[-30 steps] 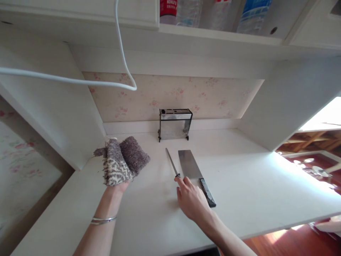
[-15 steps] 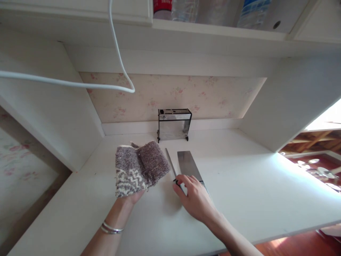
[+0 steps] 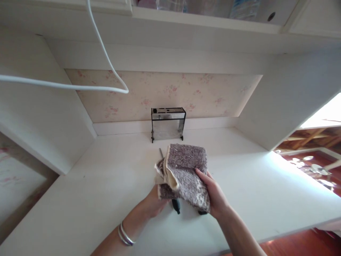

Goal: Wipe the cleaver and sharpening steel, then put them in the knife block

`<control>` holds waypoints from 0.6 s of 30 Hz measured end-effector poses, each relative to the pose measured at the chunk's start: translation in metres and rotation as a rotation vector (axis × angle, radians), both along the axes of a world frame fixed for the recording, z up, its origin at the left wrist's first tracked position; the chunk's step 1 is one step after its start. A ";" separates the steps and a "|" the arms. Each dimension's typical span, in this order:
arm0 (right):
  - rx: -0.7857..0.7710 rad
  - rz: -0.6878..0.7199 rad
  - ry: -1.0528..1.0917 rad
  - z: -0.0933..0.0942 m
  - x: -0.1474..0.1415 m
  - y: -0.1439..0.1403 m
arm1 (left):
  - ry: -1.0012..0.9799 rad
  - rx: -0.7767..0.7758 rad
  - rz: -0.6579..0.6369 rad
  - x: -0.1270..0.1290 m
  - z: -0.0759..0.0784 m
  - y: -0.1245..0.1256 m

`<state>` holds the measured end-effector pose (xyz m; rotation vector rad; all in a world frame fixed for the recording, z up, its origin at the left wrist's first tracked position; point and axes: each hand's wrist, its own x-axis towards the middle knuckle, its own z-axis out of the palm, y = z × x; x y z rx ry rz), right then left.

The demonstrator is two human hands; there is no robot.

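A folded brown and cream cloth (image 3: 188,170) is held up over the counter between my two hands. My left hand (image 3: 154,203) grips its lower left side, with the fingers mostly hidden behind the fabric. On the right edge, my right hand (image 3: 214,192) has its thumb on top of the cloth and its other fingers largely out of sight. Beneath the cloth lies a thin rod with a dark handle (image 3: 176,206); only its tip and handle show. The cleaver is covered, apart from a black handle end (image 3: 202,212).
A knife holder (image 3: 168,124) with clear sides and black edges stands at the back of the white counter (image 3: 112,199). A white cable (image 3: 103,87) hangs across the upper left. Overhead runs a shelf (image 3: 207,23) with bottles, and side panels close in both ends.
The cloth has moved right, over the rod and the cleaver. My right hand has left the rod's handle and taken hold of the cloth. The view has shifted slightly.
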<state>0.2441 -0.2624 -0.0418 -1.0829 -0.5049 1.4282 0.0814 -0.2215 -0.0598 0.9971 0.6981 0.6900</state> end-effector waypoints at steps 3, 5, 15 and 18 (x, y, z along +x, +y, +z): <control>-0.006 -0.022 -0.083 0.004 0.045 0.002 | 0.090 0.219 -0.103 0.006 -0.001 0.001; 0.007 -0.084 -0.146 0.008 0.078 0.003 | 0.209 0.295 -0.179 0.012 0.001 0.001; -0.287 0.012 -0.592 -0.024 0.237 -0.008 | 0.323 0.280 -0.087 -0.007 -0.011 0.017; -0.286 -0.097 -1.116 -0.038 0.265 -0.008 | 0.382 0.276 0.011 -0.026 -0.020 0.029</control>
